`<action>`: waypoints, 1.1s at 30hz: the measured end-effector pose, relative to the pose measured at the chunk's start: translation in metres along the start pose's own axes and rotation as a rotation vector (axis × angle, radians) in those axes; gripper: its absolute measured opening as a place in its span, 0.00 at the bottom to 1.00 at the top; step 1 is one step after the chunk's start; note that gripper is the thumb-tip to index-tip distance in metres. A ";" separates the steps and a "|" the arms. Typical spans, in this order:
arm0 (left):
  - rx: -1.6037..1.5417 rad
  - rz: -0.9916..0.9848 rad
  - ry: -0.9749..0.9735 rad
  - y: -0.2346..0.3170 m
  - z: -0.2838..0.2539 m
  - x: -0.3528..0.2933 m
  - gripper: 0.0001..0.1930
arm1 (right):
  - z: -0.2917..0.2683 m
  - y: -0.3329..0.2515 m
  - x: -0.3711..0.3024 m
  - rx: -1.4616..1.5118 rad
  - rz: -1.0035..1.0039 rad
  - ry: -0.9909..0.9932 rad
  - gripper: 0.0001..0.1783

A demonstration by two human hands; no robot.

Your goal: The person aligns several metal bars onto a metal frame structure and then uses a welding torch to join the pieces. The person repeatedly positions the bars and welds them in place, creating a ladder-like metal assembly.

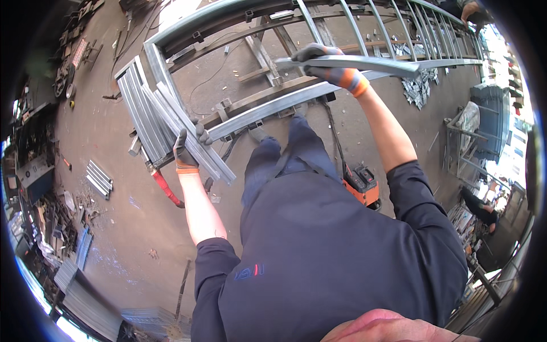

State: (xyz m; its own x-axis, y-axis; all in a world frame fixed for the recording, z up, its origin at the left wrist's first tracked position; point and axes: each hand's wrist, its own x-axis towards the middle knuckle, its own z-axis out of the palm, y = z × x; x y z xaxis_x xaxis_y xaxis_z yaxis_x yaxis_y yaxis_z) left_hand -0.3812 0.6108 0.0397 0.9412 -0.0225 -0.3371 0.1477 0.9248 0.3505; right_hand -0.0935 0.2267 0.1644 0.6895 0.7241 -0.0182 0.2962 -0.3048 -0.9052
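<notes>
My right hand (pixel 336 73), in a grey glove with an orange cuff, is closed around a grey metal bar (pixel 382 64). The bar lies crosswise above the near rail of a large ladder-like metal frame (pixel 273 106). At the left, my gloved left hand (pixel 183 157) grips a couple of long, shiny metal tubes (pixel 208 157); its thumb is on the near side, and fingertips show beyond them. Those tubes slant over a stack of similar tubes (pixel 135 100) beside the frame's left end. Part of my left hand is hidden by the tubes.
A red-handled tool (pixel 166 188) is below the tube stack. An orange-and-black machine (pixel 363 185) stands by my legs. Short tubes (pixel 99 179) and a pile of metal offcuts (pixel 419 88) are on the floor. Another person's hand (pixel 469 10) is at the frame's far right end.
</notes>
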 end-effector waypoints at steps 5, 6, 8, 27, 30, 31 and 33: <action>-0.044 -0.028 -0.080 -0.001 -0.011 0.005 0.31 | 0.024 0.027 -0.001 0.192 0.192 -0.063 0.11; -0.042 -0.022 -0.087 -0.001 -0.012 0.005 0.33 | 0.026 0.029 -0.004 0.161 0.143 -0.012 0.11; -0.095 -0.021 -0.140 0.000 -0.015 0.007 0.32 | 0.030 0.031 -0.009 0.105 0.116 0.034 0.10; 0.007 -0.056 -0.099 0.003 -0.009 0.016 0.29 | 0.069 0.057 0.004 -0.307 -0.080 -0.130 0.12; 0.016 -0.050 -0.106 0.009 -0.017 0.017 0.28 | 0.079 0.034 -0.008 -0.334 0.111 -0.029 0.18; 0.021 -0.059 -0.105 0.012 -0.020 0.017 0.28 | 0.079 0.026 -0.015 -0.274 0.024 0.050 0.19; 0.033 -0.083 -0.092 0.016 -0.024 0.017 0.27 | 0.078 0.010 -0.033 -0.188 -0.037 0.158 0.22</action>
State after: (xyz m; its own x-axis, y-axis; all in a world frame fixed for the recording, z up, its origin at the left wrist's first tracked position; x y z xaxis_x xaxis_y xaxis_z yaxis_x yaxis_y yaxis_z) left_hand -0.3700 0.6347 0.0185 0.9490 -0.1347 -0.2851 0.2348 0.9054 0.3537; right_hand -0.1654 0.2479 0.1226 0.7664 0.6355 0.0935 0.4307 -0.4005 -0.8087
